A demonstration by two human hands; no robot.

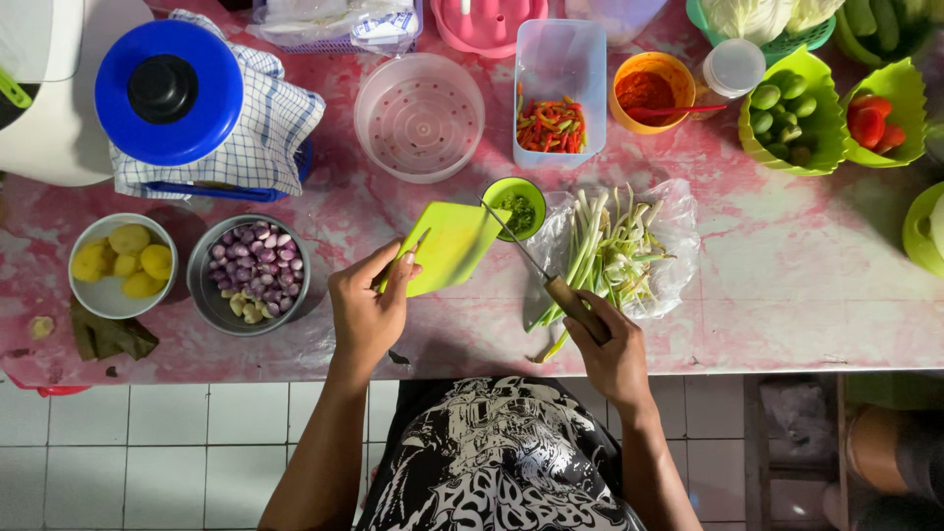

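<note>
**Knife and green board over a small bowl of chopped greens**

The left hand [369,310] pinches the near edge of a light green cutting board [450,246], fingers closed on it, and holds the board tilted so that its far corner leans toward a small green bowl [515,207]. The right hand [610,354] is wrapped tight around the wooden handle of a knife [536,264] — the blade runs up and to the left, its tip lying across the board's far corner, right at the bowl's rim. The bowl holds finely chopped dark green matter.

Just beside the knife hand, on a sheet of clear plastic [678,246], lies a loose bunch of green onions [605,256], white ends pointing away from the person, a few stalks trailing toward the table edge under the right hand.

All of this sits on a pink marbled tabletop [787,285]. To the left of the left hand stand a metal bowl of shallots [251,270] and, further left, a pale bowl of small yellow potatoes [123,264]. Behind the board are a round white perforated basket [419,118] and a clear tub of cut red and green chillies [554,118]. Further right — an orange bowl with red paste [649,90], then green baskets holding limes [787,108] and tomatoes [875,120]. At the far left a blue-lidded container [169,93] rests on a checked cloth [265,147].
</note>
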